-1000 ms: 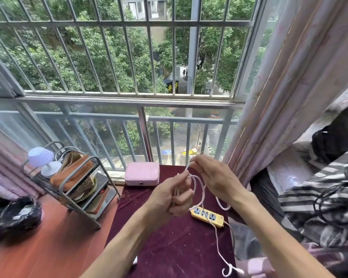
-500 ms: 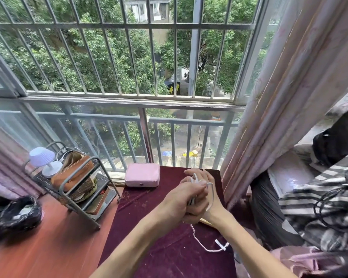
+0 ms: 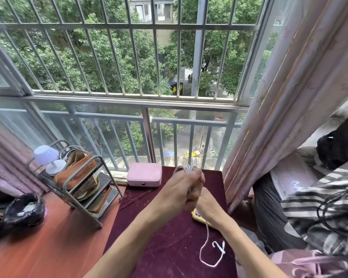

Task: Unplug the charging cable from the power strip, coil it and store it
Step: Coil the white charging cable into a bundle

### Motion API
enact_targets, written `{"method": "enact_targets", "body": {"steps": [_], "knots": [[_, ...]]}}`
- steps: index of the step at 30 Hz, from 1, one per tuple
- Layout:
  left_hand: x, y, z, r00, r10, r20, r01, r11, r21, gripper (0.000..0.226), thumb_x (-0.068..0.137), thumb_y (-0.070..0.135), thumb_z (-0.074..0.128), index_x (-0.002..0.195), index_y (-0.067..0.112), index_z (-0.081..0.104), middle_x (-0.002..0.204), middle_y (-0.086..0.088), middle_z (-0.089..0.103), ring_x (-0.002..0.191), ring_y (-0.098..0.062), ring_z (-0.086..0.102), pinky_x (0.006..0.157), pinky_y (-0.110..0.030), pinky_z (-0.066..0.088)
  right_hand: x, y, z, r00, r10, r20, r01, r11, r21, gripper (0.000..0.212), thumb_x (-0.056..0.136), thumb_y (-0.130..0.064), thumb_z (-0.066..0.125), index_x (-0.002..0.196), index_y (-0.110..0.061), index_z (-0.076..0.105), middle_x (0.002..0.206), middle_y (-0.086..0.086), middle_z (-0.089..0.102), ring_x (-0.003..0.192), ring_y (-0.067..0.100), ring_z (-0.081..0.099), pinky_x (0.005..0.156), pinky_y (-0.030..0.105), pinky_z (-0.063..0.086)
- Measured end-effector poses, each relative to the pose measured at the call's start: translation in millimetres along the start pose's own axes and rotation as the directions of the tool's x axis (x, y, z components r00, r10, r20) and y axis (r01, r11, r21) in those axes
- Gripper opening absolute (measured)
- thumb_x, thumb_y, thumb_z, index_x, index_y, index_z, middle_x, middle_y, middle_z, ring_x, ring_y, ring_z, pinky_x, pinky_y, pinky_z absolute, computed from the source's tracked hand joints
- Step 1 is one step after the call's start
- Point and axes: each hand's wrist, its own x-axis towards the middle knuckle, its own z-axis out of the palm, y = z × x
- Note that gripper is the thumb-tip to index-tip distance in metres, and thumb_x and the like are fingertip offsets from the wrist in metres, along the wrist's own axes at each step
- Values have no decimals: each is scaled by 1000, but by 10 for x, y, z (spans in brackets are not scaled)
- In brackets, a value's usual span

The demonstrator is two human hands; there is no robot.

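We see both hands pressed together over the middle of the dark red tablecloth. The left hand has its fingers curled round a bunch of loops of the white cable, which stick out above the knuckles at about 12 o'clock from the hands. The right hand sits just behind and under the left one, touching it; its fingers are mostly hidden, so we cannot tell how it holds the cable. From under the hands a loose tail of the cable runs down toward 6 o'clock, curves into an open loop on the cloth and ends in a small white plug lying flat. The yellow power strip lies on the cloth at 5 o'clock from the hands, partly covered by the right wrist.

At 11 o'clock from the hands a pink box rests at the far edge of the table. Farther toward 9 o'clock a metal rack holds a brown bag and a small lamp. A pale curtain hangs at 2 o'clock.
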Motion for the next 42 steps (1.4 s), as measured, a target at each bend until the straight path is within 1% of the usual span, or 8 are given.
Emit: {"method": "enact_targets", "body": {"steps": [5, 10, 18, 26, 29, 33, 37, 42], "knots": [[36, -113, -307, 993, 60, -100, -62, 998, -19, 33, 109, 28, 34, 85, 13, 52, 52, 5, 26, 41, -8, 23, 39, -13, 28, 220, 223, -304, 978, -95, -186, 83, 994, -73, 40, 112, -31, 48, 84, -28, 76, 101, -12, 77, 98, 6, 71, 86, 12, 50], [8, -322, -470, 986, -14, -166, 18, 1000, 26, 30, 105, 31, 34, 82, 15, 47, 49, 10, 28, 39, -7, 22, 36, -15, 24, 518, 138, -929, 958, 253, 133, -283, 902, 327, 20, 98, -16, 70, 109, 0, 74, 116, 21, 78, 113, 30, 76, 85, 27, 64], [-131, -533, -774, 894, -120, -431, 144, 989, 23, 30, 108, 13, 28, 88, 6, 50, 53, 1, 21, 37, -10, 20, 44, -28, 11, 699, -22, -1473, 840, 380, 388, -396, 917, -42, 25, 101, -12, 69, 123, -2, 75, 115, 9, 81, 106, 17, 77, 81, 22, 62], [-24, -604, -735, 958, -210, -198, 197, 977, -83, 35, 100, 22, 36, 71, 17, 54, 43, 6, 25, 34, -8, 18, 37, -12, 19, 649, -56, -893, 963, -113, -243, -67, 775, -628, 10, 98, -29, 72, 105, -25, 78, 92, -5, 64, 89, 19, 64, 82, 32, 48], [55, -594, -654, 967, -197, -160, 183, 978, -102, 32, 93, 29, 40, 66, 20, 56, 43, 6, 24, 34, -9, 17, 37, -11, 20, 524, 46, -534, 955, 35, -293, -152, 910, -386, 13, 99, -20, 60, 92, -22, 71, 77, -3, 72, 67, 15, 67, 65, 29, 49], [36, -609, -614, 966, -211, -148, 194, 973, -124, 35, 97, 27, 37, 68, 17, 55, 41, 7, 22, 34, -8, 15, 37, -11, 19, 283, 243, -79, 924, 366, 110, -379, 915, 140, 15, 98, -14, 62, 104, -10, 75, 77, 6, 73, 55, 8, 63, 53, 21, 49], [-83, -634, -558, 956, -266, -126, 245, 957, -157, 43, 107, 18, 26, 72, 14, 51, 42, 7, 20, 35, -6, 13, 37, -11, 17, 277, 333, 197, 978, 161, -130, -152, 985, 79, 51, 87, -45, 80, 129, -35, 54, 72, 2, 66, 61, 5, 64, 60, 22, 53], [-216, -647, -512, 952, -299, -63, 282, 939, -196, 43, 107, 18, 27, 72, 15, 51, 43, 7, 22, 35, -5, 14, 38, -10, 17, 577, 177, 194, 992, -112, -65, 106, 990, -89, 8, 101, -35, 68, 103, -36, 76, 69, -8, 70, 61, 6, 60, 64, 33, 52]]}}
